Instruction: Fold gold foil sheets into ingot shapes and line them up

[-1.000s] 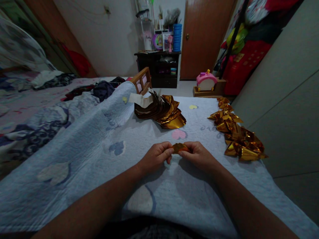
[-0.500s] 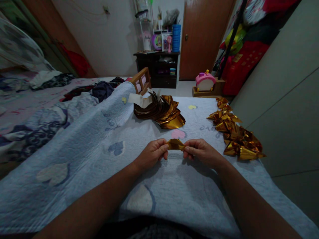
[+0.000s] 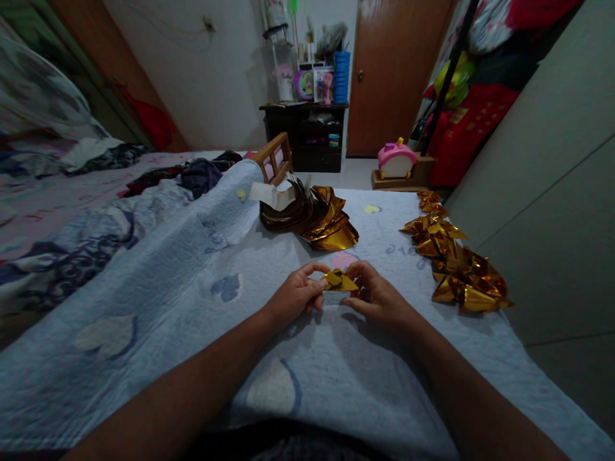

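A small folded piece of gold foil paper (image 3: 339, 280) is pinched between both of my hands just above the light blue quilt (image 3: 202, 301). My left hand (image 3: 296, 296) grips its left end with thumb and fingers. On its right end sit the fingers of my right hand (image 3: 375, 296). A fanned stack of flat gold foil sheets (image 3: 314, 216) lies beyond my hands, with a white paper strip on top. A row of folded gold foil pieces (image 3: 454, 256) runs along the quilt's right side.
A grey cabinet wall (image 3: 552, 192) stands close on the right. Rumpled bedding and clothes (image 3: 96, 192) lie to the left. A small wooden frame (image 3: 273, 157) stands behind the foil stack. A pink toy house (image 3: 396, 160), a dark shelf unit (image 3: 312, 131) and a brown door (image 3: 394, 70) are at the back.
My hands have lifted slightly and moved away from me with the gold piece. Its folded shape has changed, now showing a pointed triangular flap.
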Motion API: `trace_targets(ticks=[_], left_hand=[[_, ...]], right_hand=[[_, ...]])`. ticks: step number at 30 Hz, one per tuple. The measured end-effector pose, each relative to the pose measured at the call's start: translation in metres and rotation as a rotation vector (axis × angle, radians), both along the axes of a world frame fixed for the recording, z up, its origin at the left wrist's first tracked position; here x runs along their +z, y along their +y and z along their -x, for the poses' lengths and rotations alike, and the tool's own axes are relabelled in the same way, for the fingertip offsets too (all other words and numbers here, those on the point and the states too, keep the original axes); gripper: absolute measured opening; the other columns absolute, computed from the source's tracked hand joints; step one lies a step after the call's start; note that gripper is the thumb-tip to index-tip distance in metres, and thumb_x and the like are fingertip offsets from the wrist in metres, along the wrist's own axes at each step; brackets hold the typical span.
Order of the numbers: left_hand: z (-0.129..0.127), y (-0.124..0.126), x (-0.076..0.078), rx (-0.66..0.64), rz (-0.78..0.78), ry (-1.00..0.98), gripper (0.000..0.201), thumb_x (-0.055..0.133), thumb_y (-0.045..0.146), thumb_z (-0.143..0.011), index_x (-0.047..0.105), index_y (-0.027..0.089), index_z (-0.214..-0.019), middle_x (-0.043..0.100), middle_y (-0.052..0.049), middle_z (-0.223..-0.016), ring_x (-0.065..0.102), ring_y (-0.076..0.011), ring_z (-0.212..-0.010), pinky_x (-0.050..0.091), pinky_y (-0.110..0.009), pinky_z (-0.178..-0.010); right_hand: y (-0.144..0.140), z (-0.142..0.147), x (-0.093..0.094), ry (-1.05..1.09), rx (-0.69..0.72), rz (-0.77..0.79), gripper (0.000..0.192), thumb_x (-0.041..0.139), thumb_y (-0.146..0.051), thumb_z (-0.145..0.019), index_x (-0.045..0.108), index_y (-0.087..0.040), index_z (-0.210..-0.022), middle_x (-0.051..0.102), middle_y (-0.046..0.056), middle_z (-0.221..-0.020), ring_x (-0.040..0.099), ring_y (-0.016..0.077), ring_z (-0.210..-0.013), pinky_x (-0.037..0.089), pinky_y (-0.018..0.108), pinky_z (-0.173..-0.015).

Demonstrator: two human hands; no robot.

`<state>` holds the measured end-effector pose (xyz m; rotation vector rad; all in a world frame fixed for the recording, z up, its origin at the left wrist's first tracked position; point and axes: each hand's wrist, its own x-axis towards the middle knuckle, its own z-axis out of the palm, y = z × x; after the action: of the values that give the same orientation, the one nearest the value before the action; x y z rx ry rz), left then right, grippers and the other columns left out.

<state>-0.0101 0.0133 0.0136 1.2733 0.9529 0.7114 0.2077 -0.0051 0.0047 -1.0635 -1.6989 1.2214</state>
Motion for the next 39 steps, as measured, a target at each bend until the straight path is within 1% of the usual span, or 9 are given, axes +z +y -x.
trace_targets(ticks=[4,7,10,13,16,22,31,35,39], left_hand=[[-0.001,-0.003,0.002,0.007,-0.044,-0.007,0.053,0.062,0.041,-0.089,0.054,0.017,-0.136,0.058,0.006,-0.054,0.039,-0.0066,-0.042,0.029,-0.018,-0.044],[-0.001,-0.004,0.0,0.025,-0.123,-0.015,0.048,0.064,0.038,-0.089,0.06,0.018,-0.132,0.064,0.002,-0.069,0.046,-0.0068,-0.05,0.035,-0.019,-0.049],[-0.001,-0.005,-0.003,0.021,-0.205,-0.021,0.046,0.07,0.033,-0.085,0.064,0.021,-0.129,0.071,-0.006,-0.099,0.062,-0.0125,-0.074,0.048,-0.023,-0.065],[0.0,-0.005,-0.003,0.042,-0.298,0.032,0.042,0.072,0.029,-0.083,0.067,0.021,-0.125,0.07,-0.01,-0.119,0.065,-0.0205,-0.101,0.053,-0.031,-0.084],[0.0,-0.005,0.0,0.067,-0.391,0.113,0.032,0.068,0.028,-0.087,0.07,0.019,-0.117,0.071,-0.009,-0.115,0.066,-0.0213,-0.104,0.052,-0.034,-0.092],[0.001,-0.005,0.003,0.062,-0.467,0.174,0.028,0.066,0.026,-0.088,0.07,0.016,-0.114,0.071,-0.009,-0.11,0.067,-0.0204,-0.099,0.053,-0.033,-0.088],[-0.001,-0.005,-0.003,0.052,-0.427,0.167,0.026,0.061,0.015,-0.083,0.068,0.016,-0.108,0.072,-0.008,-0.107,0.069,-0.0198,-0.098,0.053,-0.032,-0.089],[-0.002,-0.006,-0.002,0.047,-0.388,0.134,0.024,0.064,0.02,-0.083,0.068,0.016,-0.106,0.072,-0.008,-0.104,0.068,-0.0193,-0.095,0.053,-0.031,-0.086],[-0.002,-0.007,0.001,0.035,-0.354,0.106,0.024,0.067,0.024,-0.082,0.068,0.015,-0.105,0.072,-0.007,-0.101,0.067,-0.0181,-0.089,0.053,-0.03,-0.082]], right_hand=[[-0.001,0.005,-0.004,-0.118,-0.048,-0.082,0.022,0.06,-0.019,-0.079,0.052,-0.023,-0.099,0.058,0.0,-0.089,0.055,0.0156,-0.076,0.044,0.029,-0.068],[-0.002,0.004,0.0,-0.146,-0.062,-0.087,0.019,0.058,-0.02,-0.081,0.053,-0.022,-0.099,0.059,0.0,-0.087,0.054,0.0155,-0.075,0.042,0.029,-0.067],[-0.003,0.003,0.005,-0.162,-0.08,-0.09,0.017,0.06,-0.022,-0.082,0.052,-0.022,-0.098,0.058,0.0,-0.085,0.051,0.0144,-0.07,0.04,0.028,-0.065],[-0.004,0.003,0.008,-0.17,-0.077,-0.08,0.016,0.06,-0.024,-0.083,0.051,-0.022,-0.096,0.058,0.0,-0.084,0.049,0.0134,-0.067,0.04,0.028,-0.063],[-0.005,0.004,0.009,-0.197,-0.075,-0.09,0.014,0.059,-0.025,-0.083,0.052,-0.022,-0.094,0.058,0.0,-0.082,0.049,0.0133,-0.066,0.039,0.027,-0.062],[-0.005,0.005,0.012,-0.272,-0.071,-0.149,0.009,0.057,-0.026,-0.085,0.053,-0.021,-0.092,0.057,-0.001,-0.076,0.049,0.0134,-0.063,0.036,0.027,-0.061],[-0.007,0.007,0.01,-0.306,-0.074,-0.203,0.005,0.055,-0.023,-0.086,0.054,-0.021,-0.09,0.057,-0.002,-0.072,0.05,0.0137,-0.062,0.036,0.027,-0.062],[-0.008,0.007,0.012,-0.346,-0.097,-0.221,0.002,0.053,-0.022,-0.086,0.054,-0.021,-0.087,0.055,-0.002,-0.069,0.05,0.0137,-0.06,0.035,0.027,-0.061],[-0.008,0.006,0.013,-0.385,-0.114,-0.25,0.005,0.053,-0.024,-0.088,0.056,-0.021,-0.086,0.057,-0.002,-0.067,0.049,0.0133,-0.058,0.034,0.027,-0.06]])
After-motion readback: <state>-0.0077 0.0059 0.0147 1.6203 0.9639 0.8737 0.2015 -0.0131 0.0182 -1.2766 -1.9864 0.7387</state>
